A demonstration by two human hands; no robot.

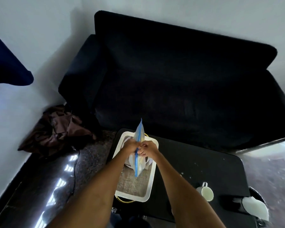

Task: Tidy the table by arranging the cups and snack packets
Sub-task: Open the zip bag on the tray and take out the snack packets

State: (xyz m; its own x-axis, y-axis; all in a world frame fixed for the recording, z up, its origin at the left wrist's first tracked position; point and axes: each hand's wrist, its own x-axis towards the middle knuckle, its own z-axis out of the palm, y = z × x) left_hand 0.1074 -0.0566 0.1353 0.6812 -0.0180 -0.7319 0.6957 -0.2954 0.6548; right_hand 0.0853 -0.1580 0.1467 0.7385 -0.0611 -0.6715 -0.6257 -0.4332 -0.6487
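1. A blue-and-yellow snack packet (139, 150) is being held edge-on above the white tray (150, 186), its upper end pointing away toward the sofa (179, 79).
2. The left hand (131, 146) is gripping the packet from its left side, fingers closed on it.
3. The right hand (149, 148) is pinching the packet from the right, fingers closed on the same blue edge; both hands are nearly touching.
4. Something pale is lying in the tray under the packet; what it is cannot be told. The tray's near part is showing a woven grey lining.
5. The tray is sitting on the left part of the black desk (204, 165).
6. A white cup (205, 191) is lying on its side on the desk, well right of the tray.
7. A second white cup (255, 208) is lying at the desk's right near corner, partly blurred.
8. A brown cloth (56, 129) is lying heaped on the floor to the left of the sofa.
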